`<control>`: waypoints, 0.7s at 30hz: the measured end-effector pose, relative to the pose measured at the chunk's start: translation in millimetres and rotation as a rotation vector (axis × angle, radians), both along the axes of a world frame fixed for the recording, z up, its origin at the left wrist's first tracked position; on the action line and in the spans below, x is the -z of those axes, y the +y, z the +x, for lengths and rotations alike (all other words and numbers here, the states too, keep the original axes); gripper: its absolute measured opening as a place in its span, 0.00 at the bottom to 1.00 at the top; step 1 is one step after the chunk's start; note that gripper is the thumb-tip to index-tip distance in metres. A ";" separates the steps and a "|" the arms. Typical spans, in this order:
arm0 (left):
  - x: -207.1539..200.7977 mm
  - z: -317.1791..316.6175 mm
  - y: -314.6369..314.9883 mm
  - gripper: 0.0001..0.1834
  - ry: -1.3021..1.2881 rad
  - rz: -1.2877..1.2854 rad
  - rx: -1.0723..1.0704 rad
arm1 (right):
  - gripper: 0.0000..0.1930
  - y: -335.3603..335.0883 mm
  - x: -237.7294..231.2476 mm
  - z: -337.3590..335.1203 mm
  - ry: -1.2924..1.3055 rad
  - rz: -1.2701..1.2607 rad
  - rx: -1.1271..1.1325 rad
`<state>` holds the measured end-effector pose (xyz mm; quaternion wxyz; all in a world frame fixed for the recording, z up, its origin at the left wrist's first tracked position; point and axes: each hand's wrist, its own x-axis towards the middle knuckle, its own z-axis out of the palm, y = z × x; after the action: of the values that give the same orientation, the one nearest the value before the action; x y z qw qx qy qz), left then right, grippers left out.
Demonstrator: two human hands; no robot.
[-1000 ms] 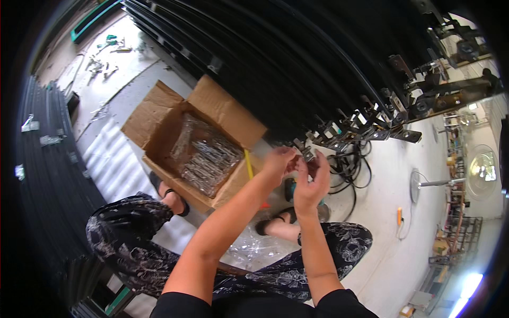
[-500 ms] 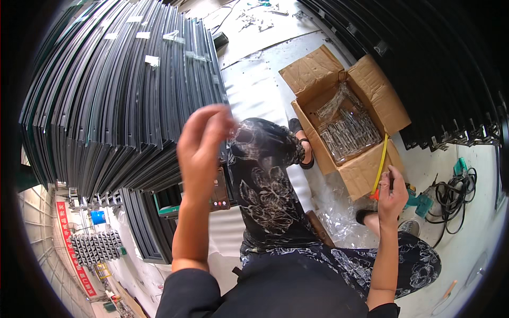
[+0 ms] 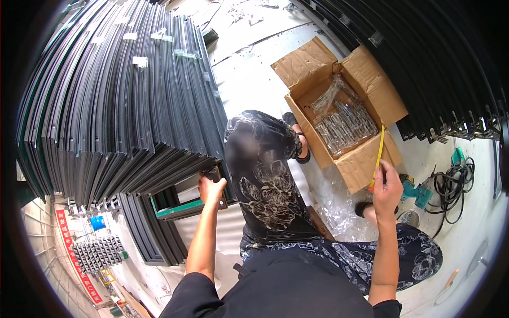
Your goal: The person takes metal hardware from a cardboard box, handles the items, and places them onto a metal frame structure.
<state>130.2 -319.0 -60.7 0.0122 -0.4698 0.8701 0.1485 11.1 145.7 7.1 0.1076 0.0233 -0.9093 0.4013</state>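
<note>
My left hand (image 3: 212, 188) is closed around the edge of a dark smartphone (image 3: 221, 203), below the lower end of the stacked frames. Most of the phone is covered by the hand or in shadow. My right hand (image 3: 387, 192) has curled fingers at a narrow yellow strip (image 3: 380, 147), which looks like a tape measure's blade. The strip runs from the corner of an open cardboard box (image 3: 351, 170) down to my fingers, with an orange-red end beside them. In the box lie several metal hardware pieces (image 3: 347, 127) in clear plastic.
Dark frames (image 3: 116, 100) stand tightly stacked on the left; more dark profiles (image 3: 429, 63) line the upper right. A teal power drill (image 3: 419, 194) and a coiled black cable (image 3: 453, 185) lie right of my foot. Crumpled clear plastic (image 3: 342, 214) lies below the box.
My left hand has dropped from above my knee onto the phone. My right fingers have moved left, onto the yellow strip. The view has shifted slightly.
</note>
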 end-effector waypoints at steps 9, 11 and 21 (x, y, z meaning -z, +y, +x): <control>22.7 6.9 -14.8 0.40 0.161 0.090 -0.084 | 0.08 -2.6 10.3 -2.6 -0.048 -0.018 -0.033; 30.4 8.9 -19.9 0.39 0.166 0.068 -0.110 | 0.07 -2.7 10.0 -1.8 -0.037 -0.010 -0.048; -21.4 -14.3 28.2 0.29 0.350 0.229 -0.140 | 0.09 -1.4 39.2 7.7 -0.203 0.103 -0.162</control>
<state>115.9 -290.9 -39.3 -0.0960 -0.4916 0.8017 0.3263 18.7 144.3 -32.1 -0.0192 0.0611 -0.9300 0.3618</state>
